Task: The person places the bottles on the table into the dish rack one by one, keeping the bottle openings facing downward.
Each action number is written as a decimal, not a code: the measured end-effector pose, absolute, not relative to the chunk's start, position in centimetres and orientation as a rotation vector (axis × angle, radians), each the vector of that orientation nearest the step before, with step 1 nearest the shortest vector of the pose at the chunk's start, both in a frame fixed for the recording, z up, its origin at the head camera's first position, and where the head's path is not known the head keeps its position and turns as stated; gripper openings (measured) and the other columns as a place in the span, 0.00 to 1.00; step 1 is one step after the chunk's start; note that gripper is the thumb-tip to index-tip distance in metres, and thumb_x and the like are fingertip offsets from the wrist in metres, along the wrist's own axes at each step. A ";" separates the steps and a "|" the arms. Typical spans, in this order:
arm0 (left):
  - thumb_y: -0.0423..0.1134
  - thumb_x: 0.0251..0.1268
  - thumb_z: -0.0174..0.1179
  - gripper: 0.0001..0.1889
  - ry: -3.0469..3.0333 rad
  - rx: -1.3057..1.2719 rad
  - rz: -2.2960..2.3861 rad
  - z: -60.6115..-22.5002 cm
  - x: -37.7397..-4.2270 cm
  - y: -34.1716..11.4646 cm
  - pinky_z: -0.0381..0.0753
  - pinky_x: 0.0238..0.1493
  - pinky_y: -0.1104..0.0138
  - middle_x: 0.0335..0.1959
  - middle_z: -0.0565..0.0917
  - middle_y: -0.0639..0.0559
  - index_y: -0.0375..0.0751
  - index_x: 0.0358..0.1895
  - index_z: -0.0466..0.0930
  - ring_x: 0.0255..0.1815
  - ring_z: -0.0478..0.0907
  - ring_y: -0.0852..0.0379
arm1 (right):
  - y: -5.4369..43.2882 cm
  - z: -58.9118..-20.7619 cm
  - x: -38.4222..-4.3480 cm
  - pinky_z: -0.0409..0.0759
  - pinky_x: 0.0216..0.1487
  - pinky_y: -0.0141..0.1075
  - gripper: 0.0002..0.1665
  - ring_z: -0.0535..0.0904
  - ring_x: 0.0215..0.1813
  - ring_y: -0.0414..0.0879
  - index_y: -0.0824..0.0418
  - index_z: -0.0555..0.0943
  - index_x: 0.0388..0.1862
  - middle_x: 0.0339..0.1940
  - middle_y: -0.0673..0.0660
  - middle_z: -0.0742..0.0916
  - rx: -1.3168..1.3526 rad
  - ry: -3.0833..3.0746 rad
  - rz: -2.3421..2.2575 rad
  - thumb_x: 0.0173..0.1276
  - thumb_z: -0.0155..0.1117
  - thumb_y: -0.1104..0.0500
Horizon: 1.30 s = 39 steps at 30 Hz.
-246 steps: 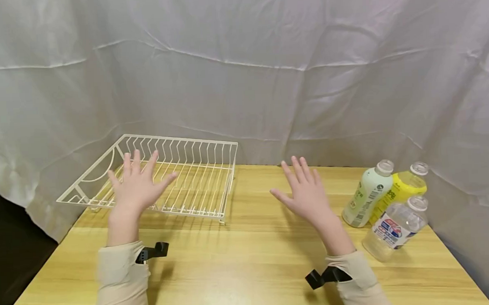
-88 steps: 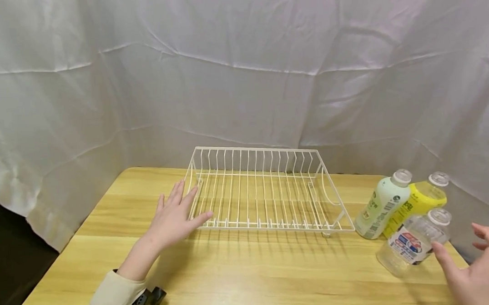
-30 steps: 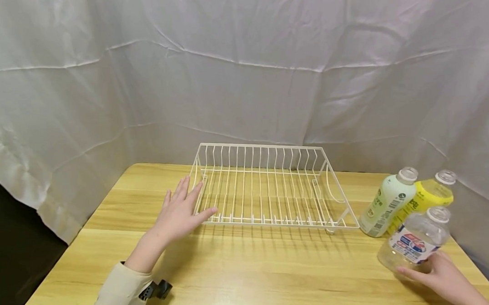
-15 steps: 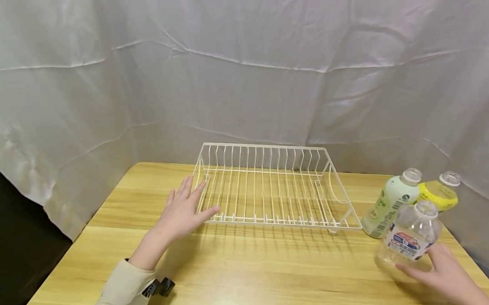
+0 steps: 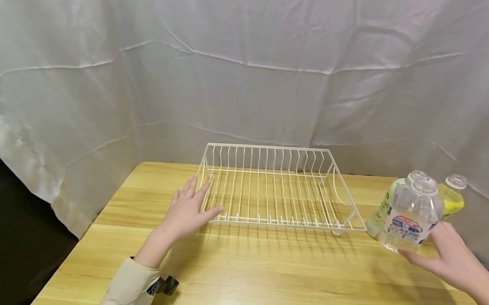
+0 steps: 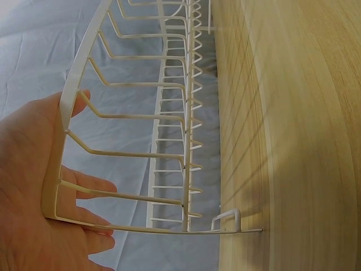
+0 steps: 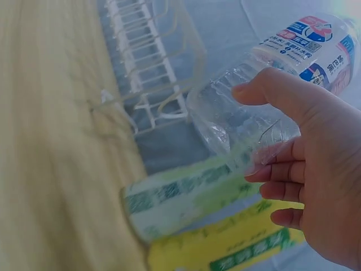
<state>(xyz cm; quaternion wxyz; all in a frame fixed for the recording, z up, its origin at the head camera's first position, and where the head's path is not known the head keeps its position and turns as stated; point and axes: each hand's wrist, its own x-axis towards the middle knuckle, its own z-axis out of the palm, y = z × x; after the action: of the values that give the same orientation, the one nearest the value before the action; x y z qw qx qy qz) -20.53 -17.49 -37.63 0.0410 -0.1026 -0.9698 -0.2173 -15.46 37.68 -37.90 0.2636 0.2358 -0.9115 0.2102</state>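
Observation:
A clear plastic bottle [image 5: 411, 213] with a red, blue and white label hangs above the table in my right hand [image 5: 454, 255]. In the right wrist view, the thumb and fingers hold its lower part [image 7: 225, 107]. My left hand [image 5: 186, 213] rests at the left front corner of a white wire dish rack [image 5: 272, 222], fingers spread and mostly straight. The left wrist view shows the palm against the rack's rim [image 6: 52, 192]. Behind the held bottle stand a pale green bottle [image 5: 378, 217] and a yellow bottle [image 5: 451, 200], partly hidden.
A wooden table [image 5: 249, 266] carries the rack and the standing bottles. Grey fabric [image 5: 241, 89] hangs behind and at both sides. The rack's right end lies close to the green bottle. Dark space shows past the table's left edge.
My right hand came in from the right, took hold of the clear bottle and lifted it. Earlier, the rack stood farther left and faced another way. Lately the left hand stays at its corner.

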 end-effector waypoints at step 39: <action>0.77 0.60 0.44 0.50 -2.958 -0.358 -0.690 -38.0 -20.7 -16.5 0.32 0.77 0.40 0.80 0.37 0.41 0.51 0.79 0.47 0.82 0.33 0.42 | 25.7 -32.8 -23.4 0.69 0.48 0.52 0.37 0.72 0.50 0.58 0.67 0.75 0.53 0.46 0.63 0.81 0.649 -2.538 0.462 0.47 0.77 0.50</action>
<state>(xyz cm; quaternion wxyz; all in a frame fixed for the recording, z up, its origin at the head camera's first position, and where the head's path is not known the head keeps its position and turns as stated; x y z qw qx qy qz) -20.68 -16.52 -37.95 0.0416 -0.1169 -0.9663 -0.2253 -23.43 25.71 -32.76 0.2384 0.2369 -0.9266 0.1687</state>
